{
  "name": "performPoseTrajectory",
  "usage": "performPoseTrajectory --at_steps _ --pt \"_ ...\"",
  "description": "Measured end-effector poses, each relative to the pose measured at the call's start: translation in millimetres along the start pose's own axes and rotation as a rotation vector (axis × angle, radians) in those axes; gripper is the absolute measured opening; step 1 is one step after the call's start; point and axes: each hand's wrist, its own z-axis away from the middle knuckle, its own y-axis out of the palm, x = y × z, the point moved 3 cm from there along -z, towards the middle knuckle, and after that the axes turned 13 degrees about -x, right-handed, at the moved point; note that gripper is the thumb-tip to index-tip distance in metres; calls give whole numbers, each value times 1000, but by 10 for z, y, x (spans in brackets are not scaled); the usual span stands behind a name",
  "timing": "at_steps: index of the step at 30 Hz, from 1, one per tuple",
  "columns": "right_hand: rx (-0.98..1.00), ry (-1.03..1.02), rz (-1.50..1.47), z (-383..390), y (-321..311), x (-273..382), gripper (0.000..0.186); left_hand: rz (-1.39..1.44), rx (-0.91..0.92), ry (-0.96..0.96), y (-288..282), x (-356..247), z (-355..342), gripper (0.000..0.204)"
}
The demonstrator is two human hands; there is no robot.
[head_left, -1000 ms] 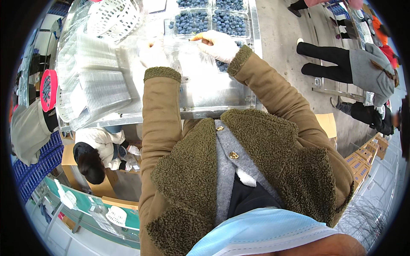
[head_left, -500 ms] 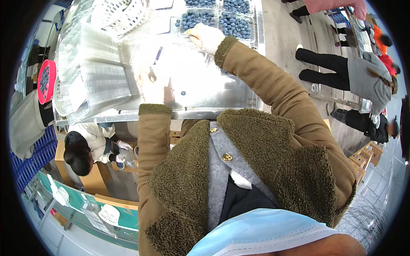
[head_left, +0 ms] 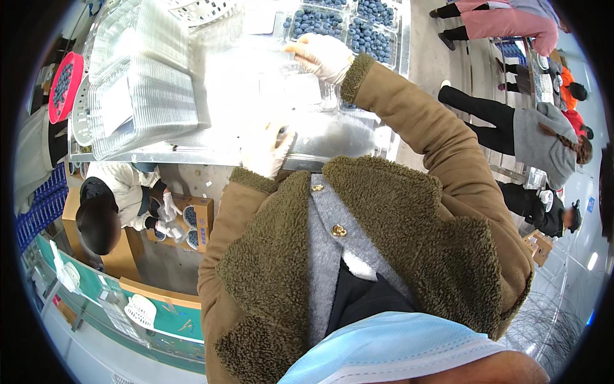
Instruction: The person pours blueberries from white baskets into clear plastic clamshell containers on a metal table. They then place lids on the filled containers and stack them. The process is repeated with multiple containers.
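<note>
My right hand (head_left: 323,59), in a pale glove, reaches to the front edge of a clear plastic container of blueberries (head_left: 316,24). Its fingers are bent together beside the rim, and glare hides what they grip, if anything. More blueberries (head_left: 369,45) fill the container to its right. Close to the table's near edge is my gloved left hand (head_left: 265,153), thumb and fingers curled towards each other. A dark spot shows between them, too small to name. Left of that hand rises a tall stack of nested clear containers (head_left: 144,96).
A white perforated basket (head_left: 201,9) stands at the far edge of the metal table (head_left: 224,153). A pink bowl of blueberries (head_left: 66,86) is at the left. One person (head_left: 109,185) bends over a cardboard box below; others work at the right, including one in grey (head_left: 543,134).
My left hand has drawn back towards the near edge and right, over where a loose blueberry lay. My right hand stays by the filled containers. The whole view has shifted slightly.
</note>
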Motion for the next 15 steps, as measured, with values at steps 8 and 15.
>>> performPoseTrajectory --at_steps 8,15 --pt "158 127 -9 299 49 261 33 -247 -77 165 158 103 -80 17" --pt "156 517 -77 466 -181 235 28 -125 -131 27 -282 -118 -362 17"
